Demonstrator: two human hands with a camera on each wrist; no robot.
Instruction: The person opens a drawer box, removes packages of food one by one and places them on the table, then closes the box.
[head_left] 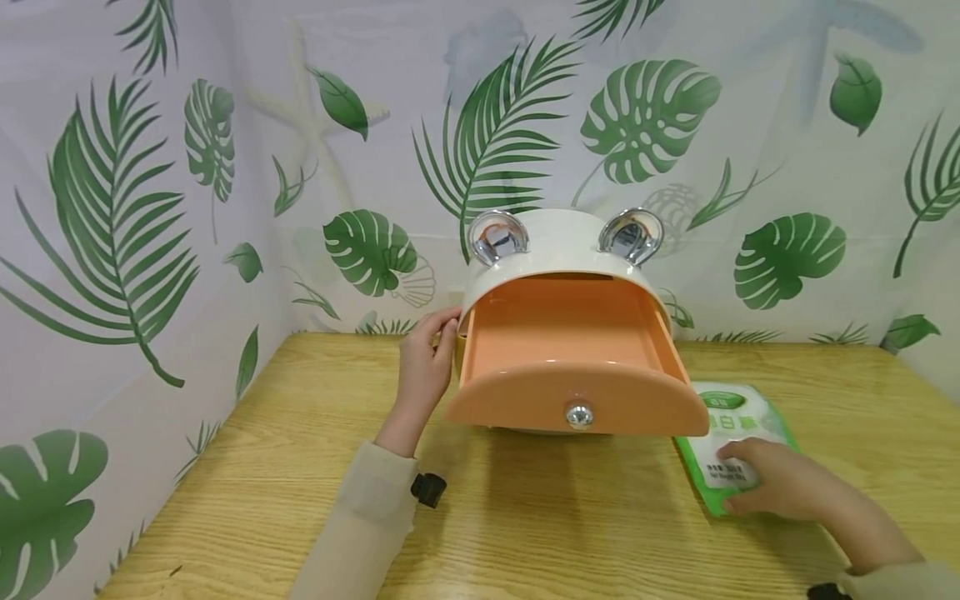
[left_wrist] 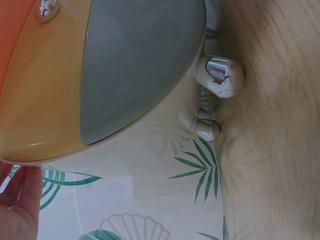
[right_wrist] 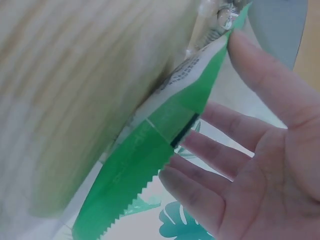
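A rounded white drawer cabinet with two chrome eye-like ornaments stands on the table. Its top orange drawer is pulled out, showing the inside floor. My left hand touches the cabinet's left side; in the left wrist view its straight fingers rest against the cabinet's edge beside a yellow drawer. To the right of the cabinet, my right hand grips a flat white-and-green plastic packet by its near right part. From the right wrist, the packet appears between thumb and fingers.
Below the yellow drawer is a grey drawer, and chrome feet hold the cabinet up from the wooden table. A leaf-printed sheet covers the wall behind and at the left.
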